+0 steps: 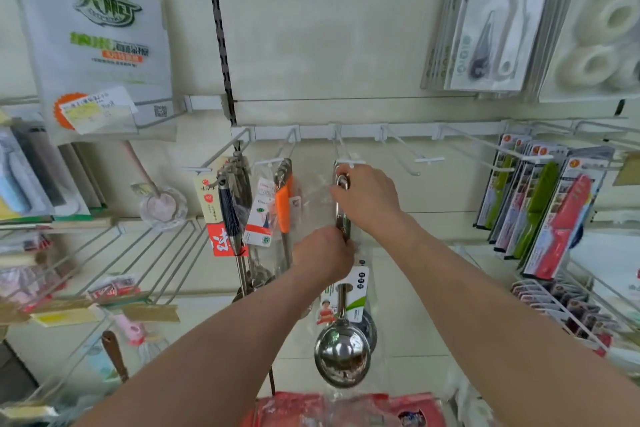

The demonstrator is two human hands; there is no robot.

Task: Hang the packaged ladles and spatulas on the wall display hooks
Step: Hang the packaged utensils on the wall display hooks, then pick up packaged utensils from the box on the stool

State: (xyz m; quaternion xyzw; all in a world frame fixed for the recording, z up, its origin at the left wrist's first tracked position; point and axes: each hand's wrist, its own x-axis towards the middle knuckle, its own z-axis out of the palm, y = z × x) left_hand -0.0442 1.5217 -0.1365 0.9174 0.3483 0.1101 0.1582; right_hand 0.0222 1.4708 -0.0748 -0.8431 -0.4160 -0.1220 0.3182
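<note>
The right hand (367, 198) is pinching the handle top of the packaged ladle (342, 355), holding it at the tip of a white wall hook (339, 146). The left hand (323, 255) is gripping the handle lower down. Other utensils (282, 204) are hanging just left.

Free room right of centre, crowding at left
The bare hook (429, 160) right of centre stands free over blank wall; the ladle (343, 354) fills the centre, hanging utensils (239, 198) crowd the left, and boxed knives (540, 204) close the far right.
</note>
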